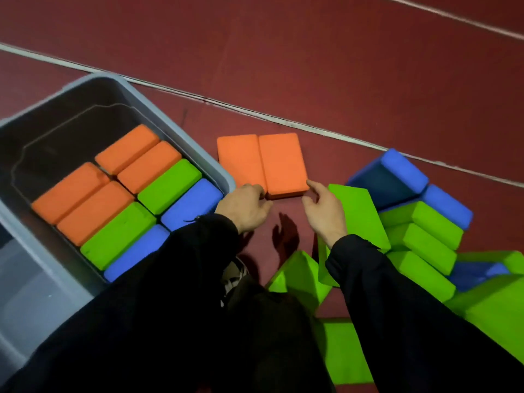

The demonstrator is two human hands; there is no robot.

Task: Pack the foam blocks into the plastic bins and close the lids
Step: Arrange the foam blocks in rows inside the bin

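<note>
- At the near edge of the two orange blocks, both hands reach in: left hand (246, 207) fingers curled onto the near corner of the left orange block (239, 160), right hand (324, 208) part-open, index tip at the near right corner of the right orange block (283, 163).
- Neither hand has a block lifted; left looks like it touches foam, right is just beside or barely touching, cannot tell which.
- Orange pair lies flat on the red floor (312, 66), long sides touching, likely squared up so both can be squeezed and lifted as one.
- Hands bracket the pair from the outer corners; judgement: a two-hand pinch grab comes next.
- Grey bin (181, 131) sits just left of the pair, lid off, rim close to the left orange block.
- Packed blocks (119, 199) inside the bin stand on edge in tight rows: orange, green, blue. Far-left part of the bin floor is bare, so room remains there.
- Short clear path from the pair over the rim; left sleeve (198, 251) overhangs the bin's near corner.
- Loose pile (425, 231) of green and blue blocks is right of the right hand, jumbled and leaning; green flat block (357, 214) is just beside the right wrist and could get bumped.
- No lid identifiable in view.
</note>
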